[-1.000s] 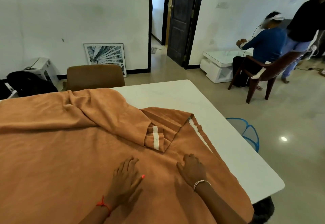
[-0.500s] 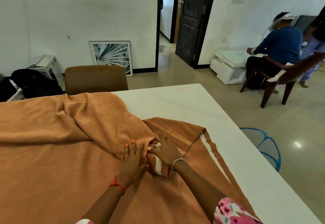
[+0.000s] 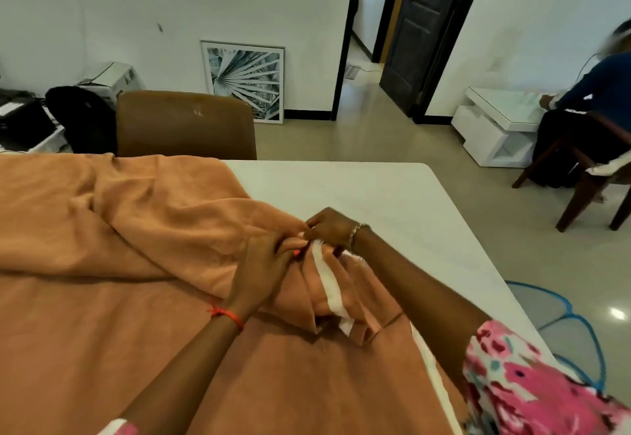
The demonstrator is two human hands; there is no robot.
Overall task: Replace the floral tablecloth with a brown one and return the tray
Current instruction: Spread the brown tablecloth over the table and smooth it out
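Brown tablecloth (image 3: 102, 298) corner, folded back, is pinched by left hand (image 3: 263, 270) and right hand (image 3: 329, 229) together, with the table (image 3: 375, 195) left uncovered rightward, nearer the right one.

My brown tablecloth (image 3: 102, 315) has a white stripe along its edge, the worktop (image 3: 392, 202) is white, my sleeve (image 3: 532, 387) pink floral.

white table (image 3: 392, 195), rumpled brown tablecloth (image 3: 102, 298) on it

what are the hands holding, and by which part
The left hand and right hand both grip the brown tablecloth at its bunched, white-striped edge.
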